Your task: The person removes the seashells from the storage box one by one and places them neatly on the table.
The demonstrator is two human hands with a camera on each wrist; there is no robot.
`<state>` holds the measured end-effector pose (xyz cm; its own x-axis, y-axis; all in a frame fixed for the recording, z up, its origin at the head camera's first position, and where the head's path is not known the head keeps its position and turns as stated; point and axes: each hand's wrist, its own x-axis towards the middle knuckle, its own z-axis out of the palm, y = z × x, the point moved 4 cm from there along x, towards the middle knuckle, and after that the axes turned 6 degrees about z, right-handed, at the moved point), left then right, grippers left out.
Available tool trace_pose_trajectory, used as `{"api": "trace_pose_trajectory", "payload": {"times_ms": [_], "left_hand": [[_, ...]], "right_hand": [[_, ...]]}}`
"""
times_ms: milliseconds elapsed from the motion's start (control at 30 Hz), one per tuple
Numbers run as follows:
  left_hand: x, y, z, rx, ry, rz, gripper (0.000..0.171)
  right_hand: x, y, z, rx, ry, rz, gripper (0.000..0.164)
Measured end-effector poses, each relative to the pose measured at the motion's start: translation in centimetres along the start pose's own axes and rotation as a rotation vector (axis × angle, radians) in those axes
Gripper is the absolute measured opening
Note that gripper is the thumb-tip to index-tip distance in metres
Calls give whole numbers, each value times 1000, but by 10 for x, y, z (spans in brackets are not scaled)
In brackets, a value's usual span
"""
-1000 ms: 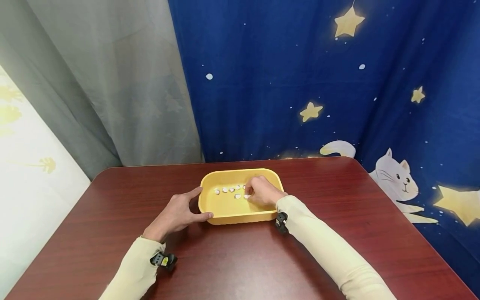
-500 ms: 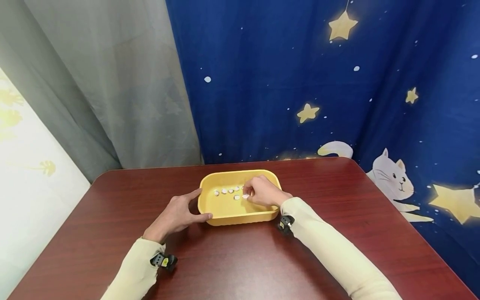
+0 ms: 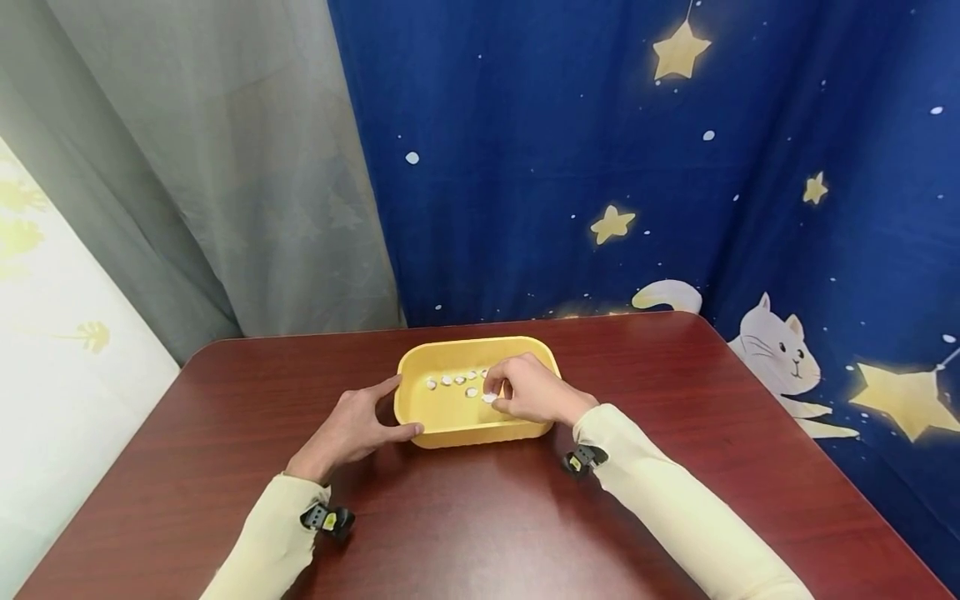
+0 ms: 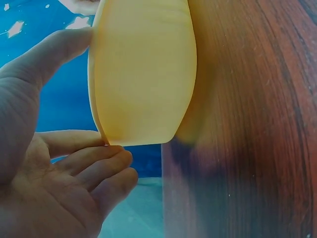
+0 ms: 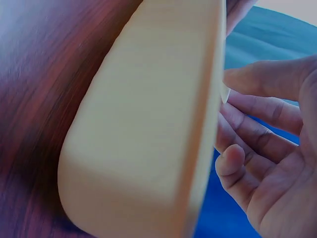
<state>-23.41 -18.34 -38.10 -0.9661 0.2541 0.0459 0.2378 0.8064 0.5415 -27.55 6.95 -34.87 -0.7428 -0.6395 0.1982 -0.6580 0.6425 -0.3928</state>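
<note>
A yellow plastic basin (image 3: pixel 480 432) stands on the table in the head view. Inside it lie several small, roundish white pieces (image 3: pixel 447 381), most in a row, with one piece (image 3: pixel 471 392) nearer the front. My right hand (image 3: pixel 534 390) reaches over the basin's right side and pinches a white piece (image 5: pixel 225 94) between thumb and fingers. It is low over the basin's floor; I cannot tell if the piece touches it. With thumb and forefinger spread, my left hand (image 3: pixel 352 429) touches the basin's left end. Its other fingers lie loosely extended in the left wrist view.
The basin rests on a dark red-brown wooden table (image 3: pixel 465 517), near its far edge. Behind hang a grey curtain (image 3: pixel 285 183) and a blue curtain (image 3: pixel 510 167) with stars and a cat. Each sleeve carries a small black device at the wrist.
My right hand has drawn slightly toward the front of the basin, the white piece moving with its fingertips. My left hand keeps its place on the basin. The head view has shifted slightly.
</note>
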Motion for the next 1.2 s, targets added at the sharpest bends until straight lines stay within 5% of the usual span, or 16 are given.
{"api": "trace_pose_trajectory", "payload": {"times_ms": [800,1200], "left_hand": [[2,-2,0,10,17,2,96],[-1,2,-1,6,25,17,94]], "right_hand": [[-38,-47,8,112,-25,-143,4],[-45,-72,43,-90,-95,-153,6]]}}
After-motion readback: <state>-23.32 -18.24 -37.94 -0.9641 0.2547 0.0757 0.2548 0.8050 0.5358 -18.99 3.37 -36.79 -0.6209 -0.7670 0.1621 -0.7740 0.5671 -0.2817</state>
